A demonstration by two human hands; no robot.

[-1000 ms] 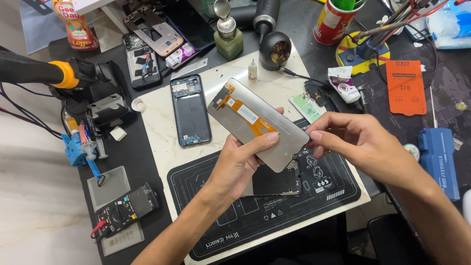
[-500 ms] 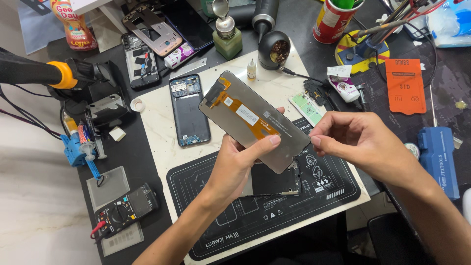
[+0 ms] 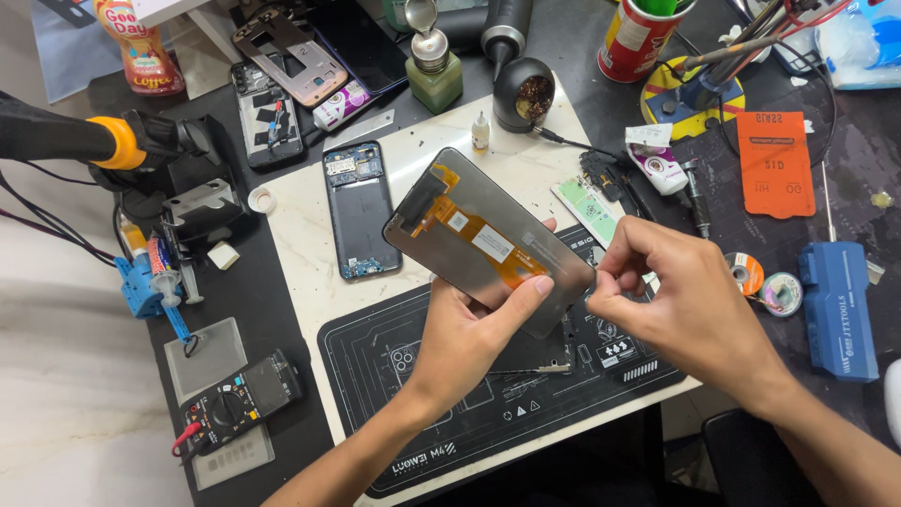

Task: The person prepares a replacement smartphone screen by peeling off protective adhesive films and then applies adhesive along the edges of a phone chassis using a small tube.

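Screen panel (image 3: 488, 246), tilted above the mat (image 3: 469, 413), gripped by left hand (image 3: 469, 338); right hand (image 3: 690, 305) pinches its corner.

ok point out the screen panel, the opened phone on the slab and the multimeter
screen panel (image 3: 488, 246), head view, on its orange flex strip
opened phone (image 3: 361, 208), head view, middle of its bare back
multimeter (image 3: 242, 402), head view, by its dial

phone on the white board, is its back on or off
Off: the phone lies open with its circuit board and inner frame showing.
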